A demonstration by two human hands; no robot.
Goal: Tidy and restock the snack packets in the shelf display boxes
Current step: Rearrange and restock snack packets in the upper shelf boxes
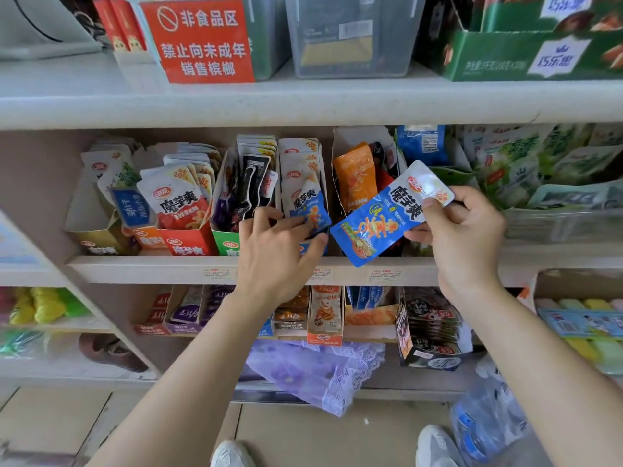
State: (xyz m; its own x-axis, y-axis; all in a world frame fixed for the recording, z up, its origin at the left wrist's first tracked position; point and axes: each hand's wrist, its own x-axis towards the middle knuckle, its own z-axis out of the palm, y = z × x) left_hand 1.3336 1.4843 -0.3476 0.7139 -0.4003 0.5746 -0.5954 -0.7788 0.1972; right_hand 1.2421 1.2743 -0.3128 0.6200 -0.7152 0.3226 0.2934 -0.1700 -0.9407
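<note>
At the blue display box (pixel 312 246), my left hand (pixel 276 251) has its fingers curled onto the front blue packet standing in it. Just right of that box, my right hand (pixel 462 230) pinches a loose blue snack packet (pixel 384 217) by its top corner, tilted, held off the shelf (pixel 151 267).

Loose blue snack packet (pixel 384 214), glossy, white top corner with a red logo, tilted diagonally in front of the middle shelf, just right of the blue display box (pixel 312 246). Blue-and-white packets (pixel 303 183) in that box upright, packed front to back, front one leaning. Red display box (pixel 187 242) further left, full of upright red-and-white packets (pixel 175 200).
</note>
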